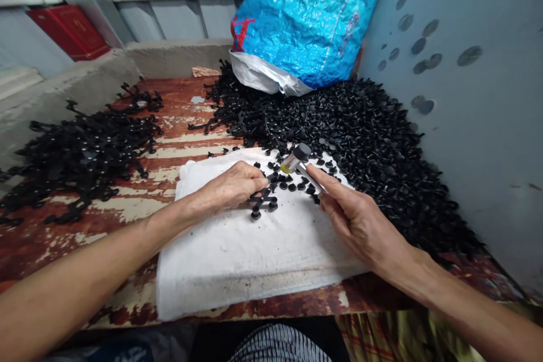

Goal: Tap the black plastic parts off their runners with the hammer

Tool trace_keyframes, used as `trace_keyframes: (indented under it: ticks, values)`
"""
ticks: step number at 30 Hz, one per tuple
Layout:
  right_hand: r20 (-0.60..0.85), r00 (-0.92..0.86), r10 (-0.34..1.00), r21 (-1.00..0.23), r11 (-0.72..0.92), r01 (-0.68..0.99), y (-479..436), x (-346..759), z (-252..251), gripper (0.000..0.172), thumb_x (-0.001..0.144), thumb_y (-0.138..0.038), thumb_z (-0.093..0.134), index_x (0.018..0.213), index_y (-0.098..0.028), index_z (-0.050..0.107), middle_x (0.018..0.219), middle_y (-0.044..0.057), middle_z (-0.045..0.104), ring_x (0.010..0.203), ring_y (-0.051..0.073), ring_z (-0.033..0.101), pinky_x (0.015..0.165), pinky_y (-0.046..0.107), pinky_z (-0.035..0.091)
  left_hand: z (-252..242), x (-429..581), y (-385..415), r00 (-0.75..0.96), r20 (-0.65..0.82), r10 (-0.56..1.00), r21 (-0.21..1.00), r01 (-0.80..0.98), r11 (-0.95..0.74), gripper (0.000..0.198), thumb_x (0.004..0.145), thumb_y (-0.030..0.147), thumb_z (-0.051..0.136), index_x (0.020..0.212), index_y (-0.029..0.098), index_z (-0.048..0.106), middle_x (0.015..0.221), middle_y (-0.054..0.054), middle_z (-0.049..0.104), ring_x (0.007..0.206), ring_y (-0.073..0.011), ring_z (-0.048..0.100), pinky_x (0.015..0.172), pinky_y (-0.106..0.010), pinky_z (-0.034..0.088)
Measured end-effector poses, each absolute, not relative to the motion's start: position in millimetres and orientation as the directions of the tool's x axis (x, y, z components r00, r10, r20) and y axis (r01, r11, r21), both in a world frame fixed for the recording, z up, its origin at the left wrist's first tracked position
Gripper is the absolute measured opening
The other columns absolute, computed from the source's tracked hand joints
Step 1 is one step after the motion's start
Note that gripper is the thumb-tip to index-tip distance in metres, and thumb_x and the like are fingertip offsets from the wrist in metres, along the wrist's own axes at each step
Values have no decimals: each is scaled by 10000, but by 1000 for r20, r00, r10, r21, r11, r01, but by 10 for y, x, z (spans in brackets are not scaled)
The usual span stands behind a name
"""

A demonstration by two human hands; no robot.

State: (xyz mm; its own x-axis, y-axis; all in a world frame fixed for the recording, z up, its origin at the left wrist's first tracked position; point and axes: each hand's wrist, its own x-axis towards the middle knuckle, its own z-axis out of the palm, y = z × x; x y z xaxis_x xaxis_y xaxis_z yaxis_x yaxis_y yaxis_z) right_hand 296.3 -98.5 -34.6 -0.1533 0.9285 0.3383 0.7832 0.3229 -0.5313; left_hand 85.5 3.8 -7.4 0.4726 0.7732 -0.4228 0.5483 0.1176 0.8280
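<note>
My left hand [237, 185] is closed on a branched black plastic sprue [263, 199] with round knobs, low over a folded white cloth [237, 260]. My right hand [354, 209] grips the metal handle of a small mallet [292, 159]. The mallet's head has a black face on one end and a yellowish clear part at the other. It is held just above and to the right of the sprue. Several loose black plastic pieces [292, 186] with round caps lie on the cloth under and around the mallet.
A large heap of black pieces [365, 136] covers the right and back of the worn red-brown table [169, 153]. A blue woven sack [309, 17] rests on the heap. More sprues [85, 153] are piled at the left. A grey panel [479, 141] borders the right side.
</note>
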Motion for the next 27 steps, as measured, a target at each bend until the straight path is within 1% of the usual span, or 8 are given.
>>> trace_keyframes:
  ticks: [4, 8, 12, 17, 19, 22, 25, 27]
  values:
    - [370, -227, 901, -433, 383, 816, -944, 2938, -277, 544, 895, -115, 361, 1417, -91, 514, 868, 121, 719, 642, 209, 656, 644, 379, 585, -43, 872, 39, 475, -407, 780, 828, 553, 95, 294, 771, 149, 557, 499, 166, 447, 421, 46, 404, 356, -43, 300, 374, -198, 184]
    - [534, -185, 825, -420, 449, 789, -955, 2883, -219, 568, 915, -66, 370, 1476, -121, 437, 892, 124, 707, 718, 214, 665, 690, 354, 583, -27, 884, 43, 462, -420, 782, 833, 537, 130, 306, 787, 152, 542, 497, 164, 445, 427, 41, 406, 361, -45, 304, 377, -201, 198]
    - [452, -285, 845, -353, 463, 813, -930, 2890, -231, 575, 898, -60, 385, 1465, -121, 455, 895, 130, 709, 712, 232, 680, 674, 386, 597, -74, 853, 66, 490, -404, 773, 845, 523, 111, 300, 795, 168, 547, 514, 168, 440, 429, 51, 387, 359, -40, 279, 372, -200, 174]
    - [580, -186, 793, -406, 479, 778, -949, 2865, -207, 609, 919, -49, 389, 1509, -201, 382, 1128, 136, 703, 926, 225, 687, 836, 384, 574, -141, 835, 85, 485, -408, 773, 835, 540, 102, 286, 799, 164, 531, 526, 171, 446, 437, 52, 390, 364, -43, 279, 374, -203, 179]
    - [542, -193, 818, -393, 450, 802, -951, 2854, -214, 623, 905, -46, 378, 1507, -208, 385, 1012, 113, 720, 826, 215, 681, 771, 372, 584, -145, 842, 77, 484, -397, 780, 828, 556, 76, 281, 793, 167, 535, 524, 170, 452, 442, 49, 402, 369, -46, 291, 376, -204, 183]
    - [373, -291, 881, -355, 425, 833, -933, 2862, -229, 606, 873, -65, 381, 1462, -179, 458, 805, 69, 701, 628, 194, 632, 636, 348, 580, -126, 850, 52, 479, -371, 796, 814, 580, 30, 307, 794, 184, 531, 505, 175, 428, 432, 54, 383, 368, -47, 278, 376, -205, 173]
    - [454, -215, 864, -406, 416, 814, -935, 2857, -209, 585, 910, -99, 381, 1486, -193, 419, 943, 98, 711, 690, 186, 635, 688, 335, 570, -95, 849, 28, 479, -366, 798, 791, 611, -4, 322, 803, 187, 514, 498, 179, 412, 423, 57, 368, 369, -50, 268, 378, -209, 177]
    - [473, -172, 864, -396, 383, 835, -946, 2842, -201, 595, 904, -94, 374, 1487, -207, 421, 930, 97, 704, 659, 184, 613, 669, 334, 562, -77, 848, 22, 484, -359, 798, 779, 627, -30, 328, 805, 191, 514, 495, 180, 407, 424, 57, 363, 374, -52, 271, 382, -212, 182]
